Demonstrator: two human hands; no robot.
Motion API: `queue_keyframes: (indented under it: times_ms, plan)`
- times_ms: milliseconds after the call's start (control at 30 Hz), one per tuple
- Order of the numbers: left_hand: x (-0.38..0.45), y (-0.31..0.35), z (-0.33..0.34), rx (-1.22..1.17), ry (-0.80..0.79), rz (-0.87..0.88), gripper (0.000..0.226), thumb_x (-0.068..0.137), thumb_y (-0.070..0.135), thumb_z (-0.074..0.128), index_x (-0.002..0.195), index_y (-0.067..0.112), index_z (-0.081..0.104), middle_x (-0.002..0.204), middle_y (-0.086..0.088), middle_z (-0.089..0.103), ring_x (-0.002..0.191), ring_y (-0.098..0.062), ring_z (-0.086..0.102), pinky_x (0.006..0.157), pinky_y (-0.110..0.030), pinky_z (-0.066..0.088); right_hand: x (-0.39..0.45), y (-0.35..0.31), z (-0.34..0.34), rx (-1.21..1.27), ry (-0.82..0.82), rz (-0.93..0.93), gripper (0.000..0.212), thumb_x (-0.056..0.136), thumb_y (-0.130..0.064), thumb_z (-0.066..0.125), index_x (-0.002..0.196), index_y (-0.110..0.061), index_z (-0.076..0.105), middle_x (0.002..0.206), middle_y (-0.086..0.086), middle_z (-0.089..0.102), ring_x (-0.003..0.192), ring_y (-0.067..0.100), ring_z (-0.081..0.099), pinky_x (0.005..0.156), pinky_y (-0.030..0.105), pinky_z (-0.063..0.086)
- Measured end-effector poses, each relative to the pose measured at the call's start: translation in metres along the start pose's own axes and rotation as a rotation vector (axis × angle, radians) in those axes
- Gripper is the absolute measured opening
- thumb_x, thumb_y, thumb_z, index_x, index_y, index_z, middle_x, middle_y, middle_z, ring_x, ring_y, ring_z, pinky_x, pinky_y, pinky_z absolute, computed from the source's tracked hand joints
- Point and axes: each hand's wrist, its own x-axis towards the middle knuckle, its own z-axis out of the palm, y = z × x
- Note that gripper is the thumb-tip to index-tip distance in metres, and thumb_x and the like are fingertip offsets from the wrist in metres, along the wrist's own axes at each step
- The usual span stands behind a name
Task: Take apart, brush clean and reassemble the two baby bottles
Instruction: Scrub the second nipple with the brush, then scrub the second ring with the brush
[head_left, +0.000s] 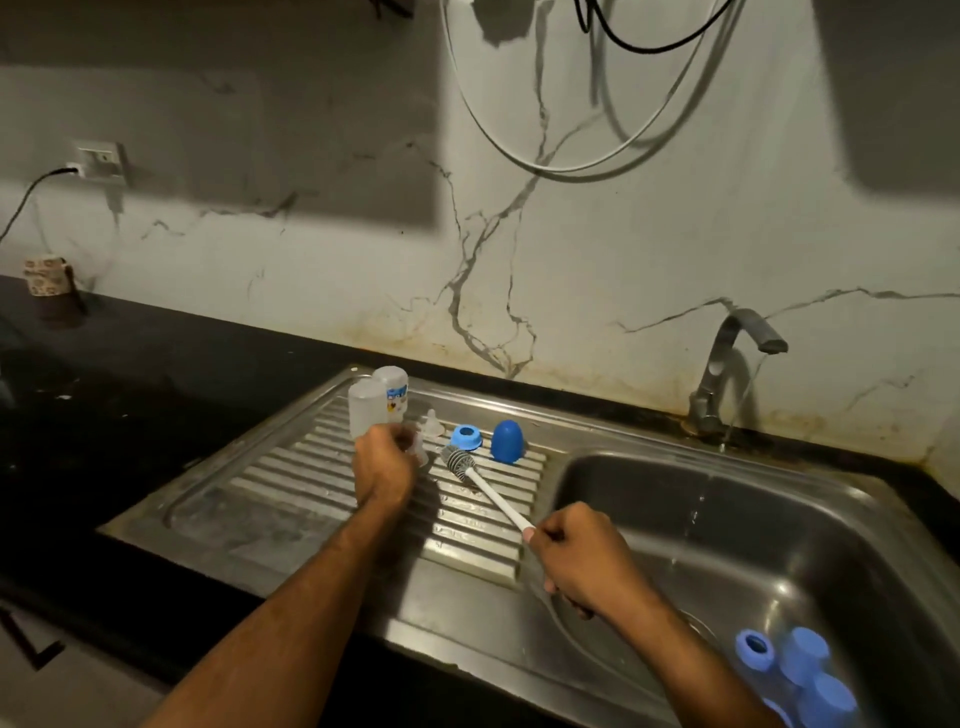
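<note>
Hands at our sink — our right hand (576, 553) grips the brush (485, 486), handle slanting up-left, bristles just beside the clear teat (420, 451) pinched in our left hand (382, 460) over the drainboard (291, 483).

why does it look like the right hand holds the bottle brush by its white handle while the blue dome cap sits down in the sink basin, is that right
Not quite. The head view shows the blue dome cap standing on the ribbed drainboard, beside the blue collar ring, not down in the sink basin. The rest holds: the right hand holds the bottle brush by its white handle.
</note>
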Motion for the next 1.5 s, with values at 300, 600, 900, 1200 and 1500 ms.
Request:
queue_keyframes:
  times_ms: [300, 600, 900, 1200, 1500]
  plan:
    - [0.014, -0.007, 0.008, 0.046, 0.001, 0.038, 0.021, 0.091, 0.012, 0.067, 0.111, 0.015, 0.067, 0.118, -0.003, 0.067, 0.115, -0.019, 0.060, 0.103, -0.040, 0.049, 0.018, -0.005, 0.012, -0.010, 0.002, 0.013, 0.036, 0.099, -0.037, 0.061, 0.083, -0.007, 0.071, 0.071, 0.010, 0.070, 0.048, 0.011, 0.050, 0.053, 0.027, 0.042]
    - [0.018, -0.008, 0.012, 0.078, -0.016, 0.003, 0.008, 0.095, 0.018, 0.063, 0.101, 0.019, 0.068, 0.100, 0.001, 0.069, 0.095, -0.015, 0.066, 0.089, -0.034, 0.056, 0.026, -0.002, 0.008, 0.048, -0.016, 0.078, 0.027, 0.101, -0.037, 0.059, 0.095, -0.013, 0.069, 0.079, 0.005, 0.067, 0.054, 0.012, 0.053, 0.038, 0.020, 0.040]
    - [0.011, 0.001, 0.008, 0.087, -0.015, -0.016, 0.027, 0.089, 0.011, 0.070, 0.116, 0.011, 0.066, 0.118, -0.007, 0.067, 0.113, -0.023, 0.062, 0.102, -0.043, 0.051, 0.024, 0.007, 0.001, 0.068, -0.004, 0.101, 0.026, 0.100, -0.035, 0.059, 0.091, -0.013, 0.069, 0.070, 0.003, 0.067, 0.041, 0.007, 0.050, 0.039, 0.020, 0.040]
    - [-0.004, 0.033, 0.007, 0.134, 0.039, 0.081, 0.041, 0.088, 0.006, 0.070, 0.127, 0.013, 0.062, 0.128, -0.008, 0.064, 0.122, -0.024, 0.058, 0.104, -0.041, 0.047, 0.003, 0.027, -0.030, 0.099, 0.063, 0.122, 0.027, 0.100, -0.031, 0.060, 0.083, -0.014, 0.071, 0.055, 0.004, 0.065, 0.028, 0.004, 0.045, 0.035, 0.019, 0.037]
    - [-0.054, 0.082, 0.063, 0.068, -0.119, 0.214, 0.042, 0.087, 0.004, 0.070, 0.128, 0.010, 0.061, 0.129, -0.008, 0.064, 0.120, -0.021, 0.061, 0.103, -0.041, 0.051, -0.028, 0.075, -0.084, 0.013, 0.164, 0.180, 0.033, 0.098, -0.035, 0.061, 0.077, -0.012, 0.072, 0.052, 0.002, 0.067, 0.030, 0.005, 0.052, 0.035, 0.016, 0.036]
